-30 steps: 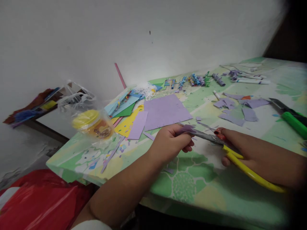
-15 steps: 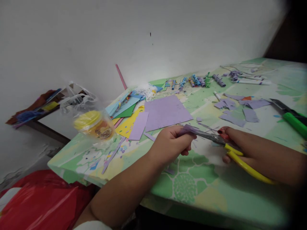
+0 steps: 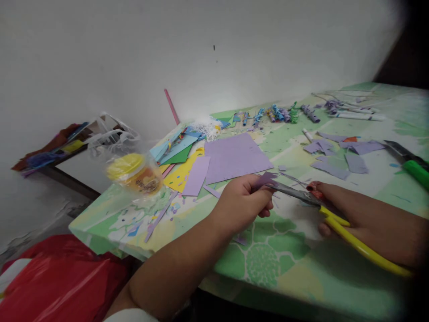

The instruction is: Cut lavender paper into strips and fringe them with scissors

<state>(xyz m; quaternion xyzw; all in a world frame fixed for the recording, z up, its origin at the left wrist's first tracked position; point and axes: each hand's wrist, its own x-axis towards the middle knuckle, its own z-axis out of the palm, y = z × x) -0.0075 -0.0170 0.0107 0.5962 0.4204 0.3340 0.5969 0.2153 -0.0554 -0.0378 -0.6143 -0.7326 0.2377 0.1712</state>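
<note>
My left hand (image 3: 243, 199) pinches a small piece of purple paper (image 3: 266, 179), whose far edge is cut into points. From the right, my right hand (image 3: 348, 210) grips a pair of scissors (image 3: 338, 219) with yellow handles. The blades reach to the paper, close to my left fingertips, and seem slightly apart. Behind my left hand lies a large purple sheet (image 3: 237, 156), with a narrower lilac strip (image 3: 197, 176) along its left edge.
Purple scraps (image 3: 330, 167) and a green cutter (image 3: 415, 172) lie at right. Curled paper rolls (image 3: 278, 112) and white markers (image 3: 358, 116) line the back. A yellow-lidded tub (image 3: 134, 172) in clear plastic stands left, and a red bag (image 3: 63, 281) is below the table edge.
The scissors' lower handle has swung down and outward, and the blades have shifted slightly off the paper, showing its notched edge. The whole view has moved a little.
</note>
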